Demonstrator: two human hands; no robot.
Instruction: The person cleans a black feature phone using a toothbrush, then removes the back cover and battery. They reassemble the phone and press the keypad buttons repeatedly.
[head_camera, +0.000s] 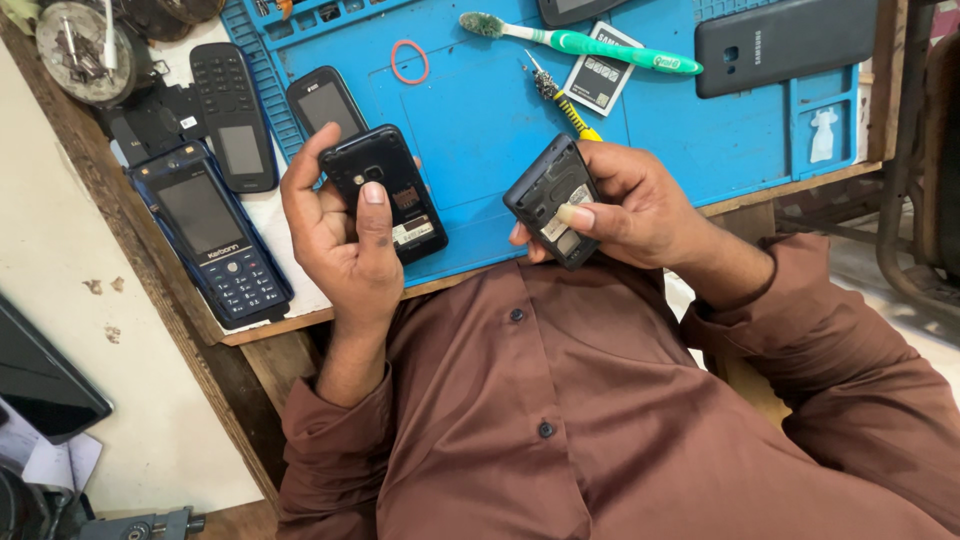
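Observation:
My left hand (335, 235) grips a black phone (385, 190) with its back side up and the inside exposed; the thumb rests on the middle of it. My right hand (640, 205) holds a second dark phone (550, 200), tilted, with its open back compartment facing me and the thumb pressing near the lower end. Both phones hover over the near edge of a blue work mat (480, 120). A yellow-handled screwdriver (563, 100) lies on the mat, its handle ending at my right fingers.
On the mat lie a green toothbrush (590, 45), a phone battery (600, 75), a red rubber band (410, 62) and a black phone cover (785, 40). Keypad phones (215, 235) (235, 115) and a small touchscreen phone (322, 100) sit at the left. The wooden table edge (265, 330) runs below.

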